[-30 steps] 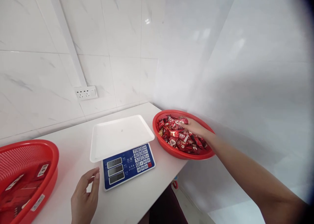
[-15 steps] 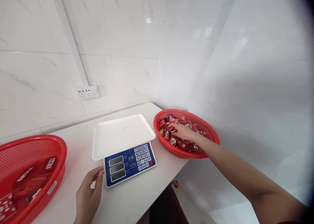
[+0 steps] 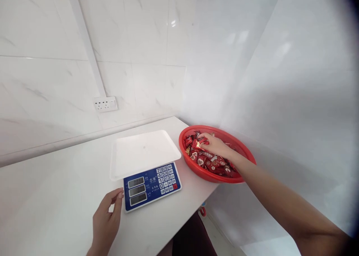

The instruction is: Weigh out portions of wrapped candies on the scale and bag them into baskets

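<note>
The blue scale (image 3: 154,186) reads 志准 beside a numbered keypad; its displays show zeros. It sits on a white table (image 3: 64,188) against marble-patterned tiles (image 3: 148,42). The left hand (image 3: 105,222), thumb and forefinger tips together, is at its left edge. The right hand (image 3: 215,145) curls over red packets (image 3: 209,163) in the right basket (image 3: 193,171); I cannot tell whether it grips any. The earlier left basket is out of view.

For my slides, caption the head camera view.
Right hand among red packets in a basket; left hand beside a scale.
</note>
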Demonstrator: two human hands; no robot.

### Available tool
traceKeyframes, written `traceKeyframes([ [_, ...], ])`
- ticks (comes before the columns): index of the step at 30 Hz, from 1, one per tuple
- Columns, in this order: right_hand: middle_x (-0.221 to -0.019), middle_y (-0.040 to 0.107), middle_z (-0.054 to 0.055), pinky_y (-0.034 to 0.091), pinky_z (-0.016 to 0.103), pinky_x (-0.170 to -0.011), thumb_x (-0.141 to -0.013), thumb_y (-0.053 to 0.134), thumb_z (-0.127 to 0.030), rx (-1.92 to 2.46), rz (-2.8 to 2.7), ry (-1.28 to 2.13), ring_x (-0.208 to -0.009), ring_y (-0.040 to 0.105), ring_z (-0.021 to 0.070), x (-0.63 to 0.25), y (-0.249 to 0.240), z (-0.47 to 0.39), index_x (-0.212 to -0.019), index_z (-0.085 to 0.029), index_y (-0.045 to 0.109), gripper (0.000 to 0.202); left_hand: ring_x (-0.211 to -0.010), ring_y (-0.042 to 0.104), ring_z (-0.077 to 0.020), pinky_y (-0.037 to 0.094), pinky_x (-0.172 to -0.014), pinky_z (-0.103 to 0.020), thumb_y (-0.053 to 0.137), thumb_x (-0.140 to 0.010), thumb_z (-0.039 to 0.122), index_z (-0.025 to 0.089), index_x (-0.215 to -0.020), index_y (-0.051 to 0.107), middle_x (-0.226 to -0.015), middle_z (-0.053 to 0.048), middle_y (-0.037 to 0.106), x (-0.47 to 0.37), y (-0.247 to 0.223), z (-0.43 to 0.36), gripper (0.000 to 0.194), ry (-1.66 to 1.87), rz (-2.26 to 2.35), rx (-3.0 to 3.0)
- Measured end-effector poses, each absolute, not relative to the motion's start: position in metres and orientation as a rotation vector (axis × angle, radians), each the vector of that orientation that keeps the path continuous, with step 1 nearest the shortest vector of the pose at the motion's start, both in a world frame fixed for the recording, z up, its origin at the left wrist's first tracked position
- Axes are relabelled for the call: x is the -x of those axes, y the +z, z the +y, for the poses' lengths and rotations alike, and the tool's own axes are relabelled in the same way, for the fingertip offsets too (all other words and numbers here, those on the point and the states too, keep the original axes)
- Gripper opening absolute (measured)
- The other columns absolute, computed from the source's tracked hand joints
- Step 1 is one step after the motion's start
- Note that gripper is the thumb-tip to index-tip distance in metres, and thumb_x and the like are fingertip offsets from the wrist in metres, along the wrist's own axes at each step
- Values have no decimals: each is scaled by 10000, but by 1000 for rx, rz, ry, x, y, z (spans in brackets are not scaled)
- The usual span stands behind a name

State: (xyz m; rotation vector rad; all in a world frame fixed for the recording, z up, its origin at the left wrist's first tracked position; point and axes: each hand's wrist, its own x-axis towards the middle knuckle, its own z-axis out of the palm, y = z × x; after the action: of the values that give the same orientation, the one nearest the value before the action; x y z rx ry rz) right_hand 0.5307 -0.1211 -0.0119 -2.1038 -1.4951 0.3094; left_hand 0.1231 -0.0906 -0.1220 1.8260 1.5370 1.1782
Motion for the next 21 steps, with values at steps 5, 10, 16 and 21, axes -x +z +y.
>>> traceKeyframes([
  [5,-1077,635,60,495,286,-745,-771,595,-311,1684,-1612,552,-891,619,172,-477,-6,-91,-1068,-213,536,318,-836,660,-197,535,-605,-258,495,-793,495,206,-918,640,-919,-65,695,-127,-120,-95,346,1222,1457,-1766],
  [10,-973,635,18,450,219,-477,-799,570,-354,1634,-1735,751,-579,575,98,-420,-15,-50,-1086,-255,521,308,-814,661,-192,516,-552,-243,501,-804,480,197,-943,629,-926,-77,687,-124,-123,-94,341,1257,1450,-1722],
  [16,-925,628,30,424,191,-415,-824,545,-338,1555,-1767,872,-573,572,98,-392,-20,-21,-1115,-250,536,305,-758,666,-181,515,-536,-241,493,-809,479,184,-935,627,-890,-84,685,-122,-127,-90,347,1323,1418,-1708],
  [21,-819,655,31,393,196,-389,-793,612,-327,1552,-1605,1026,-523,526,103,-387,-17,-14,-1264,-239,493,494,-784,665,-172,528,-604,-249,489,-824,465,196,-947,623,-894,-72,684,-122,-129,-91,325,1333,1414,-1715],
])
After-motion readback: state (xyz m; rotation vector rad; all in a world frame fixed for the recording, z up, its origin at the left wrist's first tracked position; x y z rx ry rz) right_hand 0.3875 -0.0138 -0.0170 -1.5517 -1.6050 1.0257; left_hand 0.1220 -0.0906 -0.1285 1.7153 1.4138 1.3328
